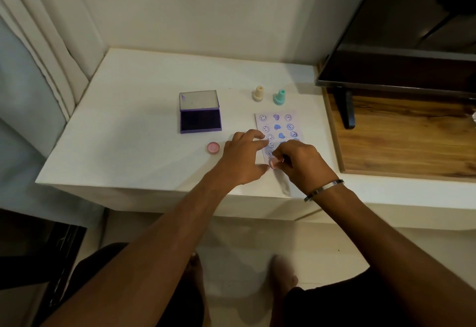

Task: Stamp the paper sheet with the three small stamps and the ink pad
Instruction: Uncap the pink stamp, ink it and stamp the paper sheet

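Two hands over white table: right hand grasping pink stamp, left hand released.

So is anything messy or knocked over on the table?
Nothing is spilled or tipped. The cream stamp and teal stamp stand upright, and the purple ink pad lies open. Only the round pink cap sits apart, off its stamp.

No words, brands or numbers can be read anywhere. The only signs are the purple-blue prints on the small white paper sheet: a left column of smiley faces, a middle column of solid hearts, and a right column of round marks whose inner design is too small to make out.
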